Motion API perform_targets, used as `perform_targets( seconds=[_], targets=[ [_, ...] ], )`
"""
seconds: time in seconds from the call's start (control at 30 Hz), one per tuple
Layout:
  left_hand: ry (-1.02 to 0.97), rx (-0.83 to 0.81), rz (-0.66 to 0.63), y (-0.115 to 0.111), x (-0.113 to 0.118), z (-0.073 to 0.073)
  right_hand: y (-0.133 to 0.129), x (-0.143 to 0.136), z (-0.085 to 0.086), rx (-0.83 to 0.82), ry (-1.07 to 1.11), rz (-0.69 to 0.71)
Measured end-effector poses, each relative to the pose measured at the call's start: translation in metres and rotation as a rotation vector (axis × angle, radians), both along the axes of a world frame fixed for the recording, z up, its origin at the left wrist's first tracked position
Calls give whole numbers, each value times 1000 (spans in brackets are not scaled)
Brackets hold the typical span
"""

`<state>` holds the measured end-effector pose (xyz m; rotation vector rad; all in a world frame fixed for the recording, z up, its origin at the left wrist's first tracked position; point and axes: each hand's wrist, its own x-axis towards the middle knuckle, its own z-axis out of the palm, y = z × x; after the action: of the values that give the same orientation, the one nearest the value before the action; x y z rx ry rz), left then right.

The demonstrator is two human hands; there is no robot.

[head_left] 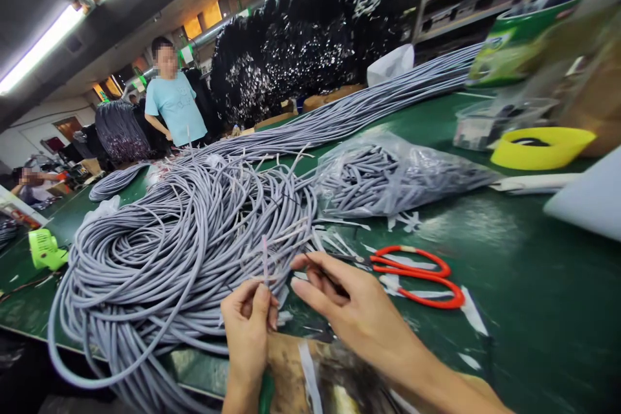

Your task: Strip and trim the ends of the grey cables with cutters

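Observation:
My left hand (250,320) is closed in a pinch on a thin, pale pinkish strip (265,255) that stands up from between thumb and forefinger. My right hand (347,301) hovers just to its right. Its fingers are half curled, and a gap shows between the thumb and forefinger tips. A dark spot by the forefinger tip is too blurred to make out. Behind both hands lies a large tangled coil of grey cables (160,252) with pale ends. Red-handled scissors (422,272) rest on the green table (543,272) to the right, among scraps of white tape.
A clear plastic bag (402,174) of short grey cable pieces lies behind the scissors. Farther right are a yellow tape ring (543,149) and a clear plastic box (499,119). A small green fan (46,249) stands at left. Across the table stands a person (177,103) in light blue.

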<state>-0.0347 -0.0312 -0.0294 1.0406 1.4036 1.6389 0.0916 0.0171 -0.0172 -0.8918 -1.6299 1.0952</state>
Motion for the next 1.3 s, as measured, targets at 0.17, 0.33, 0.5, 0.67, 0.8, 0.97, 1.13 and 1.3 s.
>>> perform_targets(
  seconds=[0.17, 0.33, 0.5, 0.67, 0.8, 0.97, 1.13, 1.3],
  targets=[
    [15, 27, 52, -1, 2, 1, -10, -5, -7, 244, -107, 133],
    [49, 64, 66, -3, 4, 3, -10, -8, -12, 290, -125, 111],
    [74, 91, 71, -3, 5, 3, -10, -7, -10, 258, -122, 102],
    [126, 96, 84, -3, 5, 4, -10, -8, -11, 245, -140, 94],
    [215, 121, 88, -4, 4, 0, -8, -9, -15, 188, -164, 124],
    [350, 166, 84, -4, 1, -5, -8, -8, -15, 143, -113, 195],
    [375, 128, 17, -5, 0, -7, -11, -7, -13, 356, -88, 170],
    [292, 62, 97, -4, 3, -7, -9, -7, -14, 439, -146, 111]
  ],
)
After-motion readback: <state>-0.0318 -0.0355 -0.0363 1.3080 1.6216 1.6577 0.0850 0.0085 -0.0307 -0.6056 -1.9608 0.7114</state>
